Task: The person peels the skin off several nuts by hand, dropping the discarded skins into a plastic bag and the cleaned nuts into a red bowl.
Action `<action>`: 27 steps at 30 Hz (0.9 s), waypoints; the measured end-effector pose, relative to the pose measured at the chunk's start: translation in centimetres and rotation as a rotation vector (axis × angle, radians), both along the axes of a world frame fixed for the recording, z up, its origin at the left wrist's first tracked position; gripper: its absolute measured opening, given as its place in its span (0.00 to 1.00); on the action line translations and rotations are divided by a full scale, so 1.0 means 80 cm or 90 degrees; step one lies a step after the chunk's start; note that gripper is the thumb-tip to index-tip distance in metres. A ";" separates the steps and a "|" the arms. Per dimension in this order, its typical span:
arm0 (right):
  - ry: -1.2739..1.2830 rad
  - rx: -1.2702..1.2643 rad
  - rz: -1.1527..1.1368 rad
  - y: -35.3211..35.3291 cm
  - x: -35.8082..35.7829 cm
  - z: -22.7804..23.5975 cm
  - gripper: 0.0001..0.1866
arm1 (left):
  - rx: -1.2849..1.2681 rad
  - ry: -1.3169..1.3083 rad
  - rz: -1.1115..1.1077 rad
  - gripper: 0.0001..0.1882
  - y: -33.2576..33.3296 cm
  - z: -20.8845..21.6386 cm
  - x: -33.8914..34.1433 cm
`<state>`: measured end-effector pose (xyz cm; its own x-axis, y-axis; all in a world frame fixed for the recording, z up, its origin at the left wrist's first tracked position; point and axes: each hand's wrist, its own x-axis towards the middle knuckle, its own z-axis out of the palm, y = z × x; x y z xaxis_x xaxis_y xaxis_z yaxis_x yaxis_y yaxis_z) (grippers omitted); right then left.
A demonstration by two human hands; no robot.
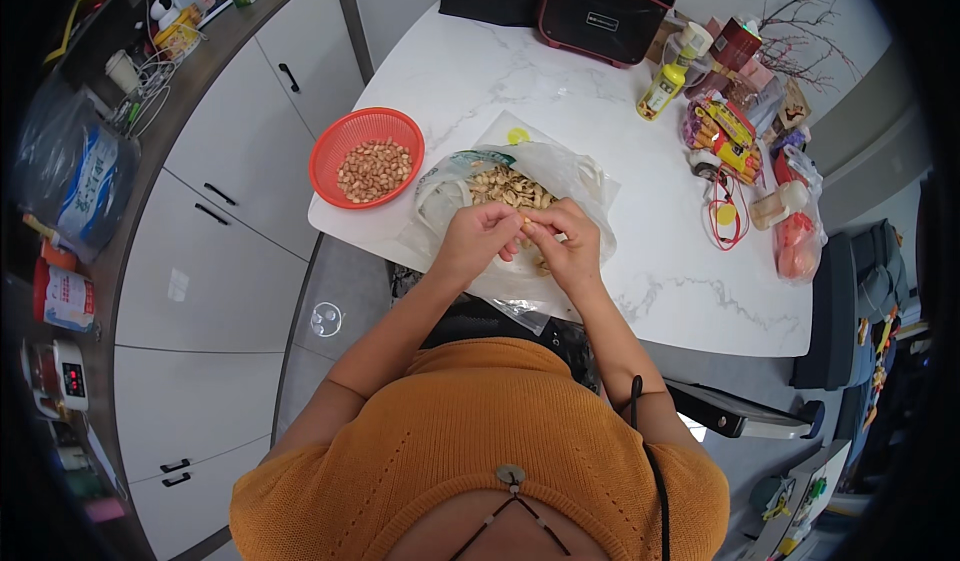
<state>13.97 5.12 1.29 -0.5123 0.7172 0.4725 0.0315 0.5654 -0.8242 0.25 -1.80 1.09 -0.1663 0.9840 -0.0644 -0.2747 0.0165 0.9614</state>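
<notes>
My left hand (472, 245) and my right hand (570, 248) meet over a white plastic bag (440, 201) spread on the table. Their fingertips pinch together around a small pale peanut (525, 221), mostly hidden by the fingers. Tan peanut shells and whole peanuts (510, 187) lie heaped in the bag just beyond my hands; I cannot tell which are whole. To the left, near the table's edge, a red plastic basket (331, 139) holds shelled pinkish-brown peanuts (374, 171).
The white marble-patterned table (700, 296) has a black-and-red appliance (600, 21) at its far side. A yellow bottle (664, 86), snack packets (725, 136), a red cord (728, 216) and a bagged red item (797, 246) crowd its right side. White cabinets (215, 271) stand to the left.
</notes>
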 end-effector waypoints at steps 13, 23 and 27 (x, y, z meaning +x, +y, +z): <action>-0.033 0.042 -0.017 0.002 -0.002 0.008 0.08 | 0.011 0.016 0.004 0.09 0.002 -0.003 -0.002; -0.052 0.106 -0.037 0.005 -0.006 0.006 0.08 | 0.016 0.055 0.061 0.09 0.001 -0.008 0.003; -0.010 -0.050 -0.002 0.003 -0.009 0.004 0.08 | 0.022 0.024 0.090 0.09 0.003 -0.008 0.007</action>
<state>13.28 5.37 1.64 -0.5169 0.7531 0.4071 0.0463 0.4994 -0.8651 0.79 -1.54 0.44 -0.3047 0.9522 -0.0217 -0.2354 -0.0532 0.9704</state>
